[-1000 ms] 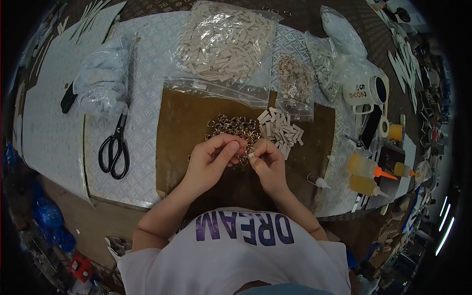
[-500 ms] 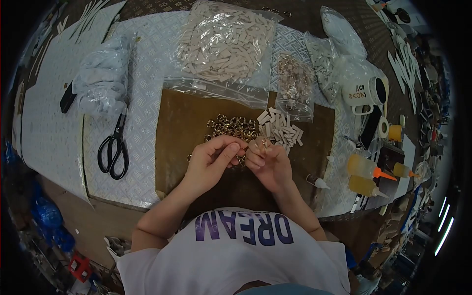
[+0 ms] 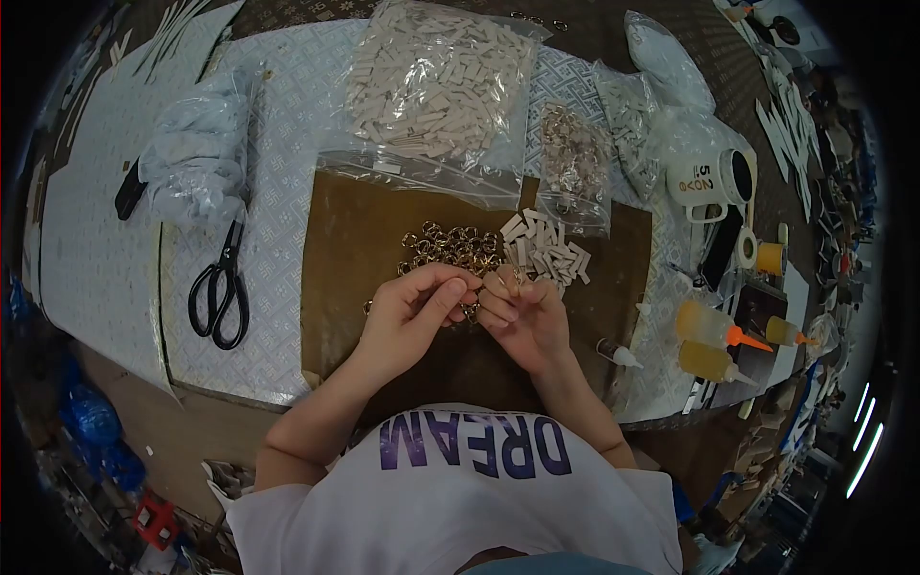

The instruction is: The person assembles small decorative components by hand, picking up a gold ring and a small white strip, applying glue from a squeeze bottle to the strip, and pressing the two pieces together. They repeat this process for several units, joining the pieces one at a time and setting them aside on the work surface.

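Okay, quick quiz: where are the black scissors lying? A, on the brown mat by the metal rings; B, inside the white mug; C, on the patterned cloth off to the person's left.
C: the black scissors lie flat on the patterned cloth, left of the brown mat.

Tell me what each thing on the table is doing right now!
left hand: pinching small metal ring
right hand: curled around a small piece, touching left hand
metal rings: loose pile on brown mat
pale strips: loose pile beside rings
scissors: closed, lying flat
mug: on its side
glue bottles: lying down, capped
big bag: full of strips
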Available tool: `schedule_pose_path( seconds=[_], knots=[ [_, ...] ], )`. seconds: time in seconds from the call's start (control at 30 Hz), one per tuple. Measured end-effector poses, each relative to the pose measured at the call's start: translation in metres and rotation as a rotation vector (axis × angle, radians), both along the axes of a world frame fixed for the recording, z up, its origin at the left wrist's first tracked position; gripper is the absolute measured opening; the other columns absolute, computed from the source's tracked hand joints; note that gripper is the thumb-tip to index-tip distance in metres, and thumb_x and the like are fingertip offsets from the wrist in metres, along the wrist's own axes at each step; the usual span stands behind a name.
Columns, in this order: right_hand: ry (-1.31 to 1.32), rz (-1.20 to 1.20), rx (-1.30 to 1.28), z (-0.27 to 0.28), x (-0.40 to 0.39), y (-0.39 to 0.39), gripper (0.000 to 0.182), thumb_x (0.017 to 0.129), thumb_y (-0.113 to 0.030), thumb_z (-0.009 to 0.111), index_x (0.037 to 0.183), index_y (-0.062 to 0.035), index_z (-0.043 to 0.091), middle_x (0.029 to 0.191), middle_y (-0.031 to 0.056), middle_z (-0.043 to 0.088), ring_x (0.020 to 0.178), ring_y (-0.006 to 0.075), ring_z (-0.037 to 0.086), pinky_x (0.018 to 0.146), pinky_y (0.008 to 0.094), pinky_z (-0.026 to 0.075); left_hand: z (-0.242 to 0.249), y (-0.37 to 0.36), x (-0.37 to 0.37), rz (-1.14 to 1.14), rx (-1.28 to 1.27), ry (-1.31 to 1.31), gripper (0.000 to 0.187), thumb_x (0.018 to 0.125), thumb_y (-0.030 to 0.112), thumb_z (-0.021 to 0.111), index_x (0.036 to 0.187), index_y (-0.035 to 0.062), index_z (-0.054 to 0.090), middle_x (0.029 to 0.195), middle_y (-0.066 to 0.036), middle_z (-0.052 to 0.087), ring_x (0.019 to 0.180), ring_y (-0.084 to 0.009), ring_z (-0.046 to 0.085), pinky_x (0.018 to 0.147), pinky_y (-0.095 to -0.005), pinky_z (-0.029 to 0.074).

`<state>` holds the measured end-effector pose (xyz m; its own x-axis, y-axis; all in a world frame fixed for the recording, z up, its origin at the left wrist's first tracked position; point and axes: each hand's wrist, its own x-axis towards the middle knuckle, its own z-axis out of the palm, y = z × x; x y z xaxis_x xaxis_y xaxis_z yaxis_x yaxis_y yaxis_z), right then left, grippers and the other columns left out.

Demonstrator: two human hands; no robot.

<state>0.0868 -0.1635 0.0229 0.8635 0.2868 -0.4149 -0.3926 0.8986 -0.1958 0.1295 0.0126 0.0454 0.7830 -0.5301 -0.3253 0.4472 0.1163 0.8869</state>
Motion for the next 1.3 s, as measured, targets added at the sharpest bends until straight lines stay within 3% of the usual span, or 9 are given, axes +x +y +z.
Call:
schedule_pose_path(
  seconds=[0.3, 0.5, 0.7, 0.93, 1.2, 1.3],
  knots=[
    [-0.024, 0.0, -0.034, 0.0, 0.001, 0.0, 0.013, 0.075, -0.01, 0.049, 0.074, -0.0088, 0.037, 0.07, -0.0014, 0.035, 0.058, 0.0092, 0.034, 0.055, 0.0242, 0.032, -0.001, 0.0, 0.0, -0.006, -0.001, 0.001, 0.022, 0.095, 0.017, 0.049, 0.106, 0.0011, 0.06, 0.088, -0.002, 0.061, 0.076, -0.0061, 0.054, 0.07, -0.0205, 0.046],
    [-0.115, -0.011, -0.374, -0.001, -0.006, 0.009, 0.011, 0.08, -0.008, 0.055, 0.077, -0.008, 0.044, 0.073, -0.001, 0.044, 0.06, 0.0079, 0.039, 0.057, 0.0222, 0.032, 0.0, 0.001, 0.001, 0.001, 0.004, 0.016, 0.022, 0.095, 0.015, 0.05, 0.11, 0.0013, 0.059, 0.091, -0.003, 0.062, 0.078, -0.0066, 0.055, 0.071, -0.0202, 0.047],
    [-0.258, 0.028, -1.04, 0.003, -0.012, 0.019, 0.011, 0.081, 0.0, 0.062, 0.083, -0.0039, 0.051, 0.079, -0.0023, 0.05, 0.068, 0.0046, 0.045, 0.062, 0.02, 0.038, 0.001, -0.003, 0.0, 0.059, -0.044, -0.043, 0.019, 0.089, 0.004, 0.057, 0.107, 0.0001, 0.059, 0.092, -0.003, 0.062, 0.081, -0.0068, 0.056, 0.073, -0.0207, 0.046],
    [-0.403, -0.045, -1.307, 0.001, -0.014, 0.02, 0.013, 0.079, 0.0, 0.066, 0.09, -0.0024, 0.06, 0.081, 0.0017, 0.054, 0.07, 0.0084, 0.051, 0.064, 0.0212, 0.041, -0.008, 0.001, 0.002, 0.124, -0.153, -0.018, 0.009, 0.087, 0.0, 0.058, 0.096, 0.0, 0.057, 0.09, -0.004, 0.061, 0.084, -0.0088, 0.058, 0.076, -0.0221, 0.048],
    [-0.544, -0.102, -1.537, 0.013, -0.011, 0.019, 0.015, 0.077, 0.0, 0.068, 0.089, -0.0025, 0.059, 0.08, 0.004, 0.054, 0.07, 0.0115, 0.051, 0.062, 0.0227, 0.04, -0.01, -0.001, 0.002, 0.094, -0.139, -0.009, 0.01, 0.087, -0.001, 0.058, 0.096, 0.0, 0.057, 0.091, -0.004, 0.061, 0.084, -0.0085, 0.058, 0.076, -0.0215, 0.047],
    [-0.661, -0.164, -1.65, 0.012, -0.009, 0.017, 0.015, 0.076, 0.002, 0.068, 0.088, -0.0025, 0.06, 0.082, 0.0065, 0.058, 0.066, 0.0145, 0.056, 0.058, 0.024, 0.045, -0.008, 0.0, 0.002, 0.087, -0.129, 0.006, 0.01, 0.087, -0.002, 0.058, 0.096, 0.0001, 0.057, 0.091, -0.003, 0.061, 0.084, -0.0085, 0.058, 0.077, -0.0216, 0.047]
  ],
)
